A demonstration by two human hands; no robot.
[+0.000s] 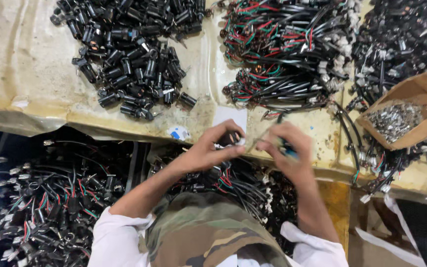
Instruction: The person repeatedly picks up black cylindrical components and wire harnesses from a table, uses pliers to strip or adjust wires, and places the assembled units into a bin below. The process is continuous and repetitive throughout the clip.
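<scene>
Workbench (21,74) is carrying black cylindrical housings (134,54) and wired harnesses (282,44) | heap of wired assemblies (50,207) is lying below, seemingly finished; many loose parts are waiting | left hand (213,148) is pinching a small black connector (233,140) at the bench edge | right hand (287,148) is gripping a blue-handled tool (288,148).
</scene>
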